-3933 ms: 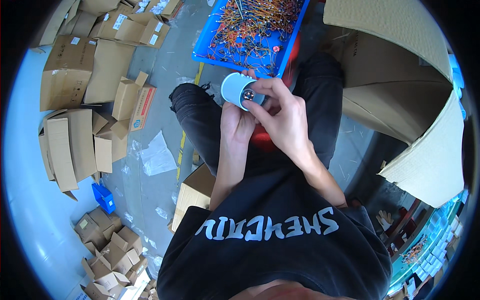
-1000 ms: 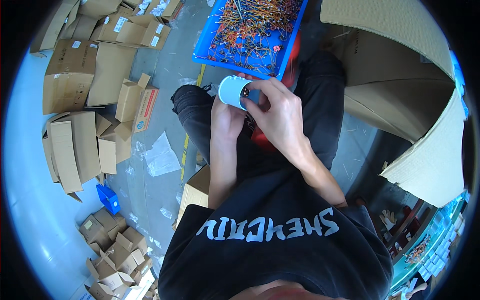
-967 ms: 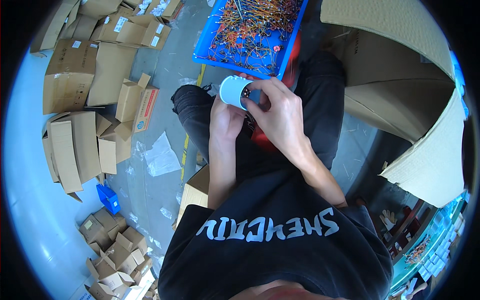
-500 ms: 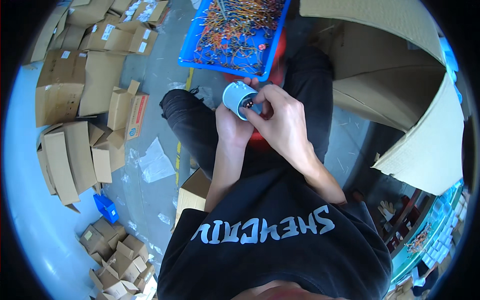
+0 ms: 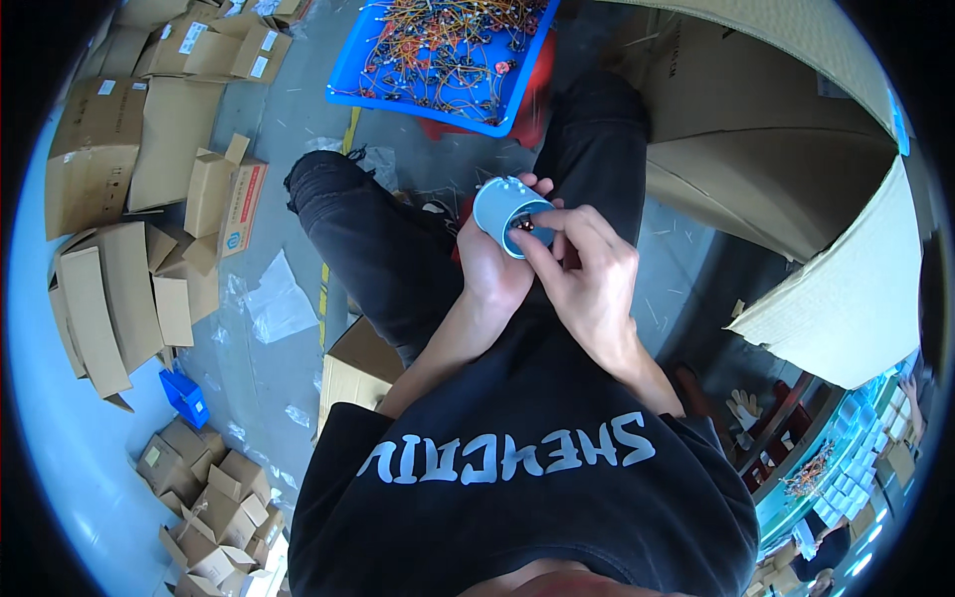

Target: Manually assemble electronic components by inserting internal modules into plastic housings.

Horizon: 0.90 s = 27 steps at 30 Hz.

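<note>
A light blue plastic cup-shaped housing (image 5: 491,207) rests in my left hand (image 5: 494,271), whose fingers wrap round its far side. It lies tilted, its open mouth facing my right hand. The thumb and fingers of my right hand (image 5: 595,274) reach into that mouth and pinch a small dark part (image 5: 524,224) with coppery spots. Most of this part is hidden by the housing wall and my fingers. Beyond my hands, a blue tray (image 5: 398,106) holds a tangle of orange wires (image 5: 448,40) with small dark and red ends.
A red stool (image 5: 537,95) stands under the tray. Open cardboard boxes (image 5: 111,298) line the left, near a small blue bin (image 5: 184,398). A large open carton (image 5: 766,179) rises at my right. At lower right, a green table (image 5: 786,517) bears wires and pale blue pieces.
The view has shifted, so the tray and boxes sit further left and higher. My hands and the housing have come nearer my body and away from the tray. The grip looks the same.
</note>
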Available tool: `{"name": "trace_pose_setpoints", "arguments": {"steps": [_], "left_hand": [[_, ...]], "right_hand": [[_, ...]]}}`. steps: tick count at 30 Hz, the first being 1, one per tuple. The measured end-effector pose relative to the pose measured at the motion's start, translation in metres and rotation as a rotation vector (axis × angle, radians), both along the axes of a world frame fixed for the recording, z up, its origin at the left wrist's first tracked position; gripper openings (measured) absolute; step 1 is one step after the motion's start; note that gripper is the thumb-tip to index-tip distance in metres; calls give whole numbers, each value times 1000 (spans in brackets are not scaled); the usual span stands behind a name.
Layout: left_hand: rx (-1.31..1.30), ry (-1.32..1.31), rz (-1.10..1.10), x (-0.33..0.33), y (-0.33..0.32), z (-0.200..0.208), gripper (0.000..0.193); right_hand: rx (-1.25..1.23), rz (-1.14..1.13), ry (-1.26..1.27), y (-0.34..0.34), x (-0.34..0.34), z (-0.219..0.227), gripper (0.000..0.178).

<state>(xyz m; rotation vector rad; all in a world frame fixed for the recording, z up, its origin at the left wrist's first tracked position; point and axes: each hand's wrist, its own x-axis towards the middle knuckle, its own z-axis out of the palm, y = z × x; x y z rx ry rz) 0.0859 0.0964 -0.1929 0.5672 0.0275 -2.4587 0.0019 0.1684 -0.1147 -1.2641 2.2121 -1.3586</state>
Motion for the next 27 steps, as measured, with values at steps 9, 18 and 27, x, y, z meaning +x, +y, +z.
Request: {"name": "trace_pose_setpoints", "arguments": {"steps": [9,18,27], "left_hand": [[-65,5,25,12,-8,-6,40],[-124,-31,59,13,-25,8,39],[-201,22,158,8,-39,31,30]], "right_hand": [[43,64,17,-7,7,-3,21],[38,83,142,-26,10,7,21],[41,139,167,-34,6,27,22]]}}
